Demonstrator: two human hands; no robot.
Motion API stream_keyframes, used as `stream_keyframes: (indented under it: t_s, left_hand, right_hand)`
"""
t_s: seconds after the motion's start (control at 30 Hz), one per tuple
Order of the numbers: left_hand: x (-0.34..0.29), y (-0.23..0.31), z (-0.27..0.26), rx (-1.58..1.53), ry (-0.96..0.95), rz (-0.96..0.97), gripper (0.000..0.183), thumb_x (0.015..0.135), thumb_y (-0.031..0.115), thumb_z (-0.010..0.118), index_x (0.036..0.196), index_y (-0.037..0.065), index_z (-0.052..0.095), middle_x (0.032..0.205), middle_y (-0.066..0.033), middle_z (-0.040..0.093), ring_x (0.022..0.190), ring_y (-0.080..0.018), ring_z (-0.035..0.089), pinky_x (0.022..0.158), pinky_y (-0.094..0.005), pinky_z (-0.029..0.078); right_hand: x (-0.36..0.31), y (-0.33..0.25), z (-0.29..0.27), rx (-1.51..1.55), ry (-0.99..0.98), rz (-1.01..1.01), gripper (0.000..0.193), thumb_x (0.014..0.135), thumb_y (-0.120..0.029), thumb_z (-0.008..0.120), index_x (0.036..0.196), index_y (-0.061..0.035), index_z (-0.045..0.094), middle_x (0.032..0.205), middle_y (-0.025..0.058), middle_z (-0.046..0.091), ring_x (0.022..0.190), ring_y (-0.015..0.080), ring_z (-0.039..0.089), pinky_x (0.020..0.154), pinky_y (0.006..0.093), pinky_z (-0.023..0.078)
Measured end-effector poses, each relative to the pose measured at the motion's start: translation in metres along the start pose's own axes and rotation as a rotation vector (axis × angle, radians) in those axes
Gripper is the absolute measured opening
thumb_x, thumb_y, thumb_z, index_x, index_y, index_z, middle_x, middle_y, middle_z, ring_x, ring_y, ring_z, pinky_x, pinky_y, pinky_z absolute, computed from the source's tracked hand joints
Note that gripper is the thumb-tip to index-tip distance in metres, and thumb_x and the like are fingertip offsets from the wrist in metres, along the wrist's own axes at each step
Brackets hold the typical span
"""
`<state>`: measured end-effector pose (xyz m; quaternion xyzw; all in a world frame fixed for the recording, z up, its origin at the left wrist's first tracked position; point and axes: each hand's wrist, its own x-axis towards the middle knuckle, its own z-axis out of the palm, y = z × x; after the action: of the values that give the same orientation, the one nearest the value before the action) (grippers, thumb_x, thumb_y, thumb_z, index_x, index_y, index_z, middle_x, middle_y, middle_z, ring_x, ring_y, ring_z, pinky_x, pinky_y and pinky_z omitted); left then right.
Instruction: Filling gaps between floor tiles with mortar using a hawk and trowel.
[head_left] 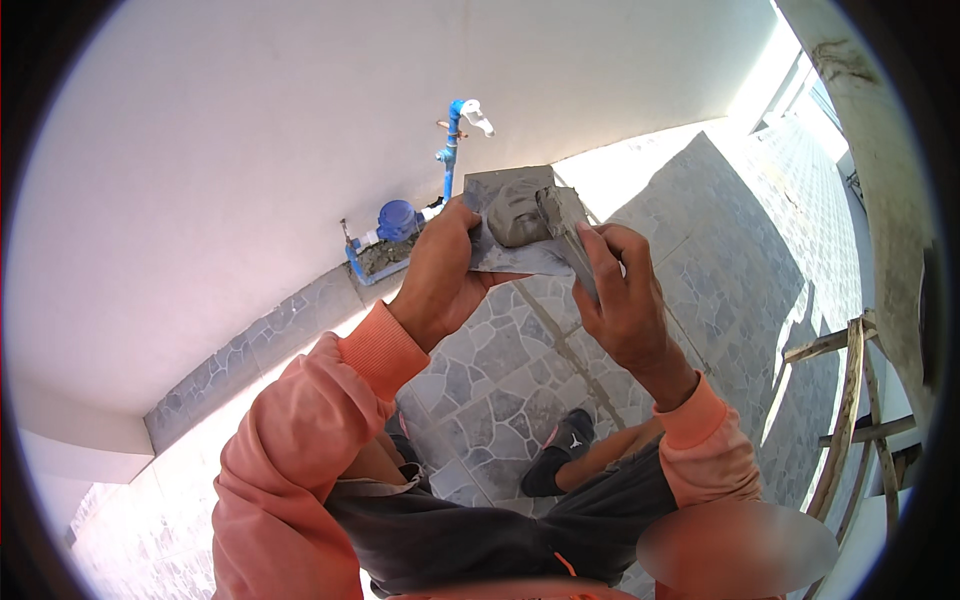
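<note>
A flat grey board [481, 250], square-edged like a tile, rests in my left hand [440, 268], with the thumb over its near left edge and the fingers underneath. On top of it sits a lump of wet grey mortar [516, 215]. My right hand [630, 295] is closed around a narrow, flat grey piece [570, 212] smeared with mortar, tilted against the board's right side. Whether that piece is a float or a tile offcut I cannot make out. Both hands are raised over the paved floor in front of the wall.
Along the white wall [250, 150] run a blue water meter [398, 220] and a blue riser pipe [449, 170] topped by a white tap [478, 117]. Grey stone-pattern tiles [490, 350] cover the floor. A rough wooden frame [850, 410] stands at the right.
</note>
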<state>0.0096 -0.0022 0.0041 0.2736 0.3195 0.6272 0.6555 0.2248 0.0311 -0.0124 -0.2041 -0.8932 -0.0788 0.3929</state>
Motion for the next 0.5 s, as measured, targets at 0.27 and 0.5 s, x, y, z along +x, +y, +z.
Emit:
stream_keyframes:
  t_s: [0.27,0.5]
  left_hand:
    - [-0.004,0.010,-0.012,0.045,0.061,0.055,0.046,0.101,0.015,0.029,0.144,0.000,0.038,0.134,-0.0176,0.054,0.119,-0.0303,0.061,0.101,-0.0477,0.054]
    - [-0.003,0.020,-0.021,0.041,0.134,0.073,0.038,0.104,0.024,0.034,0.135,0.006,0.047,0.125,-0.0072,0.058,0.112,-0.0222,0.060,0.098,-0.0460,0.047]
  right_hand:
    - [-0.024,0.037,0.005,-0.037,-0.203,0.074,0.053,0.076,0.003,0.073,0.127,0.0028,0.060,0.106,0.0130,0.049,0.091,0.0289,0.057,0.075,0.0376,0.053]
    - [-0.019,0.046,-0.011,0.771,-0.151,0.963,0.039,0.093,-0.003,0.063,0.129,0.0072,0.056,0.106,0.0134,0.065,0.091,0.0213,0.065,0.079,0.0361,0.056]
